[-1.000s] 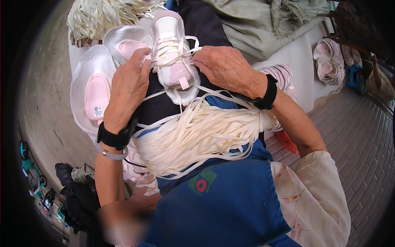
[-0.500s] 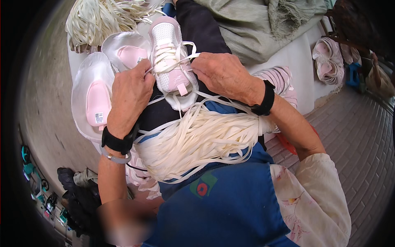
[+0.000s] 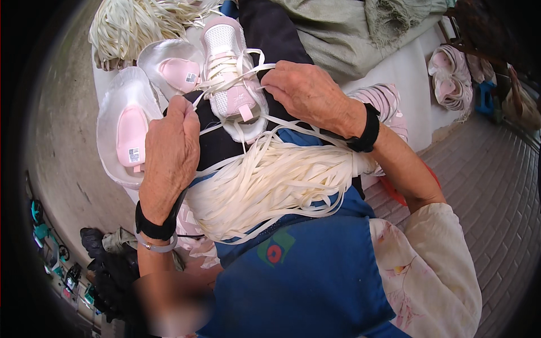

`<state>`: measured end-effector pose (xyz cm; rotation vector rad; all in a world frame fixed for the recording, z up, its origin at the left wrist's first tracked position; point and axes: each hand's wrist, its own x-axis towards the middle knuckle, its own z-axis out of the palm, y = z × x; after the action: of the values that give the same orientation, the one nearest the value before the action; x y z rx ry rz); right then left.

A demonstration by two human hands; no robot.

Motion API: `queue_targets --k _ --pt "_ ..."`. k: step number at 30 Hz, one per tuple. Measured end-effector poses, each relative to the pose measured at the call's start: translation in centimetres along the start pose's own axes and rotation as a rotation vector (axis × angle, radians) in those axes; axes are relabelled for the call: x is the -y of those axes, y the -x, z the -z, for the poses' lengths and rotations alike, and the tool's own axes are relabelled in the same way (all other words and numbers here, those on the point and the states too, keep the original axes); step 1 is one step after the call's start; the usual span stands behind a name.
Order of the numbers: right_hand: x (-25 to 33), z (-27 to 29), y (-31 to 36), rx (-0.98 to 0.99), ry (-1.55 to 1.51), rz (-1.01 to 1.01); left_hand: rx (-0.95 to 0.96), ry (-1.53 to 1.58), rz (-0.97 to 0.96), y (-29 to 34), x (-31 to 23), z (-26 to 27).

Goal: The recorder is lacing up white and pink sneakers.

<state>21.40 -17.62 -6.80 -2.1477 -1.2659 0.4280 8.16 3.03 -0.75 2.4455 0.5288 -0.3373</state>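
A pink and white sneaker upper [image 3: 232, 84] rests across my dark-trousered leg, its toe pointing away from me. Cream shoelace [image 3: 225, 72] runs criss-cross up its front, with a loop standing at the right side. My left hand [image 3: 176, 135] pinches one end of the lace, left of the shoe and a little nearer me. On the other side, my right hand [image 3: 301, 93] is closed on the lace's other end, fingertips together. Over my lap lies a thick bundle of loose cream laces [image 3: 270, 186], some strands reaching up to the shoe.
Two white shoe uppers with pink insoles [image 3: 131, 135] lie at the left. Another lace bundle [image 3: 141, 28] sits at the far left. Stacked pink pieces [image 3: 383, 107] are right of my hand. A grey-green cloth sack [image 3: 349, 34] lies at the back, a blue stool [image 3: 484, 98] at far right.
My left hand has drawn back toward me and to the left, stretching its lace end away from the shoe. My right hand has shifted slightly up and right.
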Motion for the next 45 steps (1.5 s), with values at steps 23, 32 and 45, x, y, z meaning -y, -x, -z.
queue_targets --k 23,32,45 --pt "-0.3 -0.2 -2.6 0.174 -0.017 -0.012 -0.087 -0.195 -0.207 -2.2 2.8 -1.9" --pt "-0.5 -0.5 -3.1 0.244 0.213 0.102 -0.034 -0.135 -0.299 -2.8 3.0 -1.7" --pt "1.0 0.2 -2.8 0.221 0.023 -0.064 -0.106 -0.234 -0.31 -2.8 3.7 -2.0"
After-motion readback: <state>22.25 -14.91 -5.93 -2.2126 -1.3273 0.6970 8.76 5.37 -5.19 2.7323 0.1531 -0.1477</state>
